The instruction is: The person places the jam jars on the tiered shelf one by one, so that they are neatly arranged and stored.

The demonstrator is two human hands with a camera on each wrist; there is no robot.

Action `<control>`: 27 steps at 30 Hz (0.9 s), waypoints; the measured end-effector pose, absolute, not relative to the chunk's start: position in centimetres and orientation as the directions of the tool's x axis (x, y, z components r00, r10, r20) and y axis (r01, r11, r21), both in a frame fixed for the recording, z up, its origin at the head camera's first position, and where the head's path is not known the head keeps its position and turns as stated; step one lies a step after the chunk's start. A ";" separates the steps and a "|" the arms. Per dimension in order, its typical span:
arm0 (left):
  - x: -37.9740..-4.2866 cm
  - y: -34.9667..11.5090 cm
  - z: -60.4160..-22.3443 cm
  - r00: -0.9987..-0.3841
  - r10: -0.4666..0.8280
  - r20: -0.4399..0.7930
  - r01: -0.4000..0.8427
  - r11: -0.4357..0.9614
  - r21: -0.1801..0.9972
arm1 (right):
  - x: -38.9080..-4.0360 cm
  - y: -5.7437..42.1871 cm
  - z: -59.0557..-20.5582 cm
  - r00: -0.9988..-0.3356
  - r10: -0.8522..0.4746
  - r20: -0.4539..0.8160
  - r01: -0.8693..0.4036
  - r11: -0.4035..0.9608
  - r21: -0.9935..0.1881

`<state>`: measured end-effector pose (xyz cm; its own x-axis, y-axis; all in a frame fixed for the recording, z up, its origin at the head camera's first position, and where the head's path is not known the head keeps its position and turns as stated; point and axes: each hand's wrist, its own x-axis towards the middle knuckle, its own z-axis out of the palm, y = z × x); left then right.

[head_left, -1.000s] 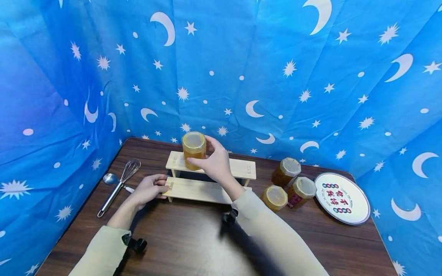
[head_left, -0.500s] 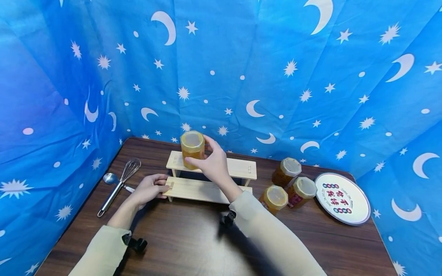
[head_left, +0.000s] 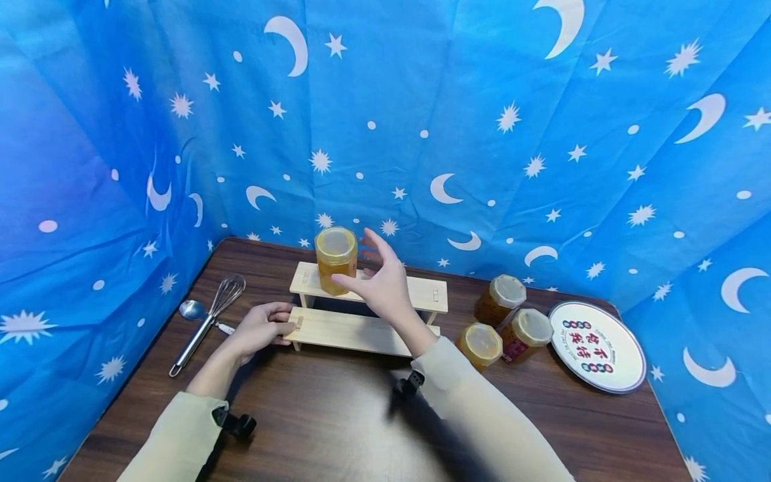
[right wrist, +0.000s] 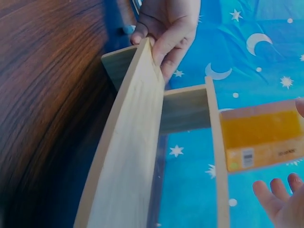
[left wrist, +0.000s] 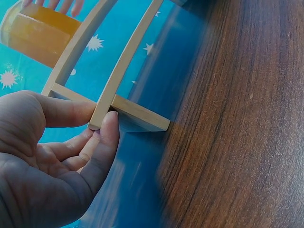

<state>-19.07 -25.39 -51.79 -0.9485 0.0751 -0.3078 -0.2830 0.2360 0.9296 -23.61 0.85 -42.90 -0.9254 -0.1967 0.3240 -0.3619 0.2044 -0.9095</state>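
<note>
A jar of amber contents with a pale lid stands upright at the left end of the upper board of a two-tier wooden rack. My right hand is beside it with fingers spread; in the right wrist view those fingers are apart from the jar. My left hand pinches the left end of the lower board. In the left wrist view, thumb and fingers of the left hand lie on both faces of that board.
Right of the rack, three more lidded jars are grouped on the dark wood table. A white plate with red characters lies farther right. On the left are a whisk and a spoon. A blue curtain hangs behind.
My right hand has let go of the jar and drawn slightly to the right, its fingers opening. The jar shifted slightly left before that. The left hand keeps its place on the rack.
</note>
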 end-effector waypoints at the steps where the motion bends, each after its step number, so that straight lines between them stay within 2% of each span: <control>1: -19.1 -25.4 -51.8 -0.949 0.075 -0.307 -0.282 0.236 0.930 | -23.5 1.2 -42.8 -0.923 -0.196 0.330 -0.368 0.207 -0.906; 10: -19.1 -25.4 -51.7 -0.949 0.075 -0.305 -0.278 0.251 0.927 | -21.3 6.0 -41.9 -0.912 -0.186 0.366 -0.404 0.242 -0.882; 18: -19.0 -25.4 -51.9 -0.949 0.086 -0.303 -0.276 0.235 0.932 | -18.9 11.1 -42.1 -0.915 -0.138 0.380 -0.404 0.362 -0.840; 27: -19.0 -25.5 -51.9 -0.951 0.091 -0.294 -0.269 0.223 0.937 | -16.5 17.0 -43.7 -0.905 -0.145 0.400 -0.407 0.570 -0.714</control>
